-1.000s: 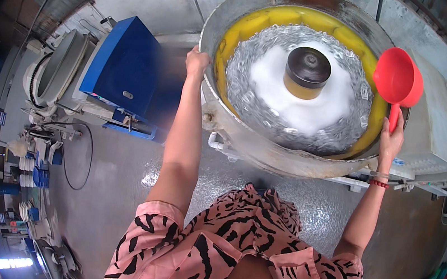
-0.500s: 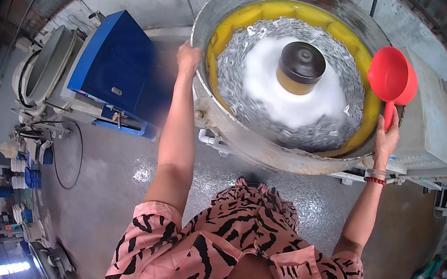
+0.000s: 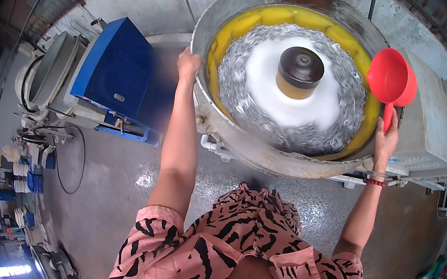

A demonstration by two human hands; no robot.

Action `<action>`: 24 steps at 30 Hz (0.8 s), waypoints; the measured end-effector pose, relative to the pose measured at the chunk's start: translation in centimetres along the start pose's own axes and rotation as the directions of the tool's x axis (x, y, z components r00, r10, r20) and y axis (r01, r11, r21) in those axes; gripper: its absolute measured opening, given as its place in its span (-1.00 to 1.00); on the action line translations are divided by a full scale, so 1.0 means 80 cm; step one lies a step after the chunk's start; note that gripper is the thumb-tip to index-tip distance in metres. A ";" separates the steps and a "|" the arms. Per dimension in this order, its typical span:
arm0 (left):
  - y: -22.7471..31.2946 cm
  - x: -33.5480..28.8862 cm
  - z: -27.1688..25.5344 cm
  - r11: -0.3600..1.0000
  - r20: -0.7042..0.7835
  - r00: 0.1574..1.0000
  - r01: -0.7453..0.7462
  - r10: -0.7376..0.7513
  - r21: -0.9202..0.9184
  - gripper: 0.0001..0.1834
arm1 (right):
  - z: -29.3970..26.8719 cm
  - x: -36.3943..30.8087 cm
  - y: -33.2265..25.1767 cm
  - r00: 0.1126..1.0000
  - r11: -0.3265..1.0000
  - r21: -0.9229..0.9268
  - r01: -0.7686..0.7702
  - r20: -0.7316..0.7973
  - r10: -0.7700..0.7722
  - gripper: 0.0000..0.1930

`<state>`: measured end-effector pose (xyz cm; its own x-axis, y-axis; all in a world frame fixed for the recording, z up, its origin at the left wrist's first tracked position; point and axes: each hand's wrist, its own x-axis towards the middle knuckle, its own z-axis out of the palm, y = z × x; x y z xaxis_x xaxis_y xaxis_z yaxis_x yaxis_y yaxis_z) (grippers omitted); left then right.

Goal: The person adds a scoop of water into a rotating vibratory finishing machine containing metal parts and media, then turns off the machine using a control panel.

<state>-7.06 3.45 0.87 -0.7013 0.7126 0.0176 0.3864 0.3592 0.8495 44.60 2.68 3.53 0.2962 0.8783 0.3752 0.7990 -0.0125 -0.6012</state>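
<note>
Left hand [image 3: 189, 65] and right hand [image 3: 386, 141]: 1 each, so I count 2 bare ones.
Red dipper [image 3: 391, 77]: 1 on my feed.
Round tub [image 3: 282, 163]: 1, with 1 yellow lining [image 3: 276, 15].
Centre post [image 3: 293, 88]: 1, with 1 black cap [image 3: 302, 65].
White mass [image 3: 262, 88]: 1 patch.
Metal pieces [image 3: 235, 79]: many, too blurred for me to count.
Red bead bracelet [image 3: 375, 182]: 1.
Blue box [image 3: 118, 63]: 1.
Grey cabinet [image 3: 425, 118] at right: I see 1.
Black cable loop [image 3: 83, 166]: 1.

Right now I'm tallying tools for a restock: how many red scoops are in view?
1: the red scoop, held by its handle in the right hand, at the right side of the round tub. Others may be hidden toward the dim picture edges.
</note>
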 end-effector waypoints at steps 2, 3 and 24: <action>-0.002 0.002 0.000 1.000 0.006 1.000 -0.014 0.014 -0.014 -0.50 | -0.001 -0.001 -0.002 1.000 1.000 0.005 -0.005 -0.002 0.005 -0.50; 0.000 0.001 0.001 1.000 0.005 1.000 -0.015 0.015 -0.014 -0.50 | -0.002 -0.001 -0.002 1.000 1.000 0.008 -0.009 -0.002 0.009 -0.50; 0.006 -0.008 -0.001 0.999 0.006 1.000 0.000 0.000 -0.037 -0.51 | -0.001 -0.001 0.000 1.000 1.000 0.005 0.023 0.006 -0.023 -0.51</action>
<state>-6.48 3.09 1.35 -0.6979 0.7161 0.0145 0.3639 0.3370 0.8683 44.65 2.52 3.54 0.2742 0.8812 0.3850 0.8029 0.0106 -0.5961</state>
